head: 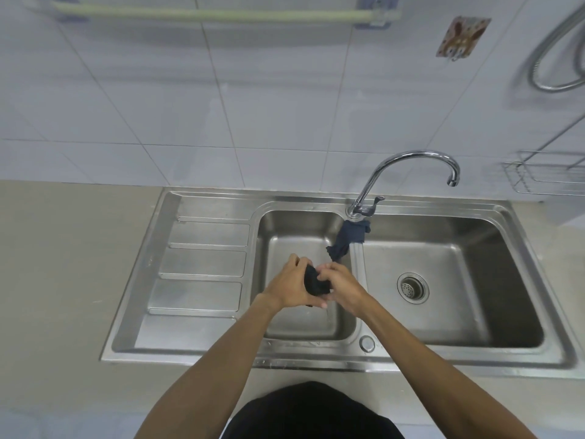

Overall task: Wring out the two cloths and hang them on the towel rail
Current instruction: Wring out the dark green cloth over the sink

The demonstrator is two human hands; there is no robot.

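A bunched dark cloth [315,282] is squeezed between both my hands over the small left basin [300,226] of the steel sink. My left hand [292,285] grips its left side and my right hand [343,285] grips its right side. A thin trickle of water falls from it. A second dark blue cloth [349,237] lies draped over the divider between the two basins, just below the tap base. The pale green towel rail [215,14] is mounted on the tiled wall at the top, with nothing hanging on it.
A curved chrome tap [411,166] arches over the large right basin [459,296], which has a drain strainer [412,286]. A ribbed drainboard [199,270] lies to the left. A wire rack [544,175] and a metal hose [557,58] are on the right wall.
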